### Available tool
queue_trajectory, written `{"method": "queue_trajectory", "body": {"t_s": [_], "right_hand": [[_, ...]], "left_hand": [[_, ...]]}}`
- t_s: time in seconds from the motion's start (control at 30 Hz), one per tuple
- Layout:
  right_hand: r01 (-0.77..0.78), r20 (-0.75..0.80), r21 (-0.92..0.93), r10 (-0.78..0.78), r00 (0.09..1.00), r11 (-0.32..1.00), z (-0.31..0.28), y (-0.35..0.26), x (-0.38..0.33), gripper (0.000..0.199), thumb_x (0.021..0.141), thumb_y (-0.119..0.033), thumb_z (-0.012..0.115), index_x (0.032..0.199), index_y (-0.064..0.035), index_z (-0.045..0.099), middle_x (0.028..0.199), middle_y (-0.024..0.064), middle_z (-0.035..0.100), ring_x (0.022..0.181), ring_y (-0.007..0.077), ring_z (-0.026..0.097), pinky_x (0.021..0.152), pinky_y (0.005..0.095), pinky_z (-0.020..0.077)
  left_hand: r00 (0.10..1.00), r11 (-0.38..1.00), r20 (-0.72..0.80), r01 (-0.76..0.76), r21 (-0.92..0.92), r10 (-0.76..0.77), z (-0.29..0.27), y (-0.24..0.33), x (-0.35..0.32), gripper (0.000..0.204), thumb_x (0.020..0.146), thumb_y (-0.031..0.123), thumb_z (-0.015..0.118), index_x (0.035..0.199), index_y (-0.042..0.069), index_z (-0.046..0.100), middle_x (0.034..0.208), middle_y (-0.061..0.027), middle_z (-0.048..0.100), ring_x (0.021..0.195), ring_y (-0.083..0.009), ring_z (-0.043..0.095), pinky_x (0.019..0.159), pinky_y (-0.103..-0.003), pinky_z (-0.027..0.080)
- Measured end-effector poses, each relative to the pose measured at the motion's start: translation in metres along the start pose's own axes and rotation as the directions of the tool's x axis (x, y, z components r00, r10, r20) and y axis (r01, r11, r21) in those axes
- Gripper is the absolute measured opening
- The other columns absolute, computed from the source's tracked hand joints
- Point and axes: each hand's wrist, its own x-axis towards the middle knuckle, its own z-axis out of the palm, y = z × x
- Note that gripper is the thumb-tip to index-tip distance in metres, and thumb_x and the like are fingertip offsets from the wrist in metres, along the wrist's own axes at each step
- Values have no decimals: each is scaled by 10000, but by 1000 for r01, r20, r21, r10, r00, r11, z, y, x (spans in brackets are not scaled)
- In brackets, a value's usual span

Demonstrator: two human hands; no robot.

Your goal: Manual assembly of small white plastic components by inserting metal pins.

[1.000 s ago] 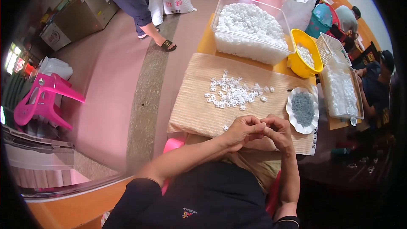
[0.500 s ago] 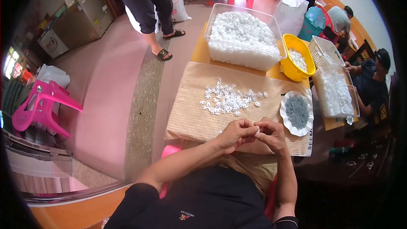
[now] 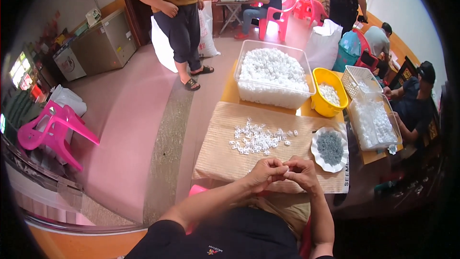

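Since a second ago, the head view has tipped up, showing more of the room, and the standing person [image 3: 167, 0] beyond has brought one sandalled foot across to the right. Left hand [image 3: 265, 173] and right hand [image 3: 303, 174] stay together at the mat's near edge, fingers pinched tip to tip on a small white piece [image 3: 288, 171], mostly hidden.

At the far edge of the table [image 3: 231, 97] stands a large clear tub [image 3: 310, 79], heaped with white pieces. To its right come a yellow basin [image 3: 333, 109], partly filled with white pieces, then a white perforated basket [image 3: 352, 79] and, nearer, a clear box [image 3: 396, 121] full of white pieces. Near the mat's right edge, a white scalloped plate [image 3: 330, 168] holds a mound of grey bits [image 3: 329, 147].

Ribbed and tan, the mat [image 3: 220, 158] covers the near part of the table; loose white pieces [image 3: 258, 139] lie scattered around its middle, beyond the hands. A seated co-worker [image 3: 413, 100] is at far right; others sit farther back.

Bare mat shows between the scatter and its left edge. Past that edge, pink floor [image 3: 129, 139] stretches to a pink plastic chair [image 3: 62, 120].
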Motion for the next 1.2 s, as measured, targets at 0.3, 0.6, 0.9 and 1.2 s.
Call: {"method": "queue_trajectory", "body": {"t_s": [0.3,0.6,0.9,1.2], "right_hand": [[-13,-13,63,14,1000,998,0,0,-7,234,803,26,709,1032,31,663,913,52,608,854,140,623,742,266,525],[-66,-88,-186,50,995,980,-4,10,-10,224,823,-53,723,1030,5,661,870,10,614,789,80,592,682,218,489],[-44,-107,-70,36,994,997,4,7,2,231,840,-60,715,1056,-10,651,814,-32,563,724,27,508,620,177,419],[-26,-120,-264,-6,993,964,-1,-5,-3,214,839,-54,716,1038,-5,653,782,-46,540,670,13,476,570,171,396]], "left_hand": [[998,998,-41,-37,49,39,8,-5,-2,130,870,136,697,827,61,600,790,-13,598,721,-109,567,702,-242,483],[1000,998,-20,8,56,-7,4,-11,4,126,889,205,666,894,91,612,771,-4,604,596,-105,561,568,-225,489],[997,999,-59,44,-11,-45,-5,1,8,112,911,189,647,866,95,605,877,-18,630,811,-109,603,781,-287,519],[997,997,-61,53,-60,-56,-1,-2,6,110,916,192,642,905,88,610,867,-10,637,797,-101,616,760,-272,532]]}}
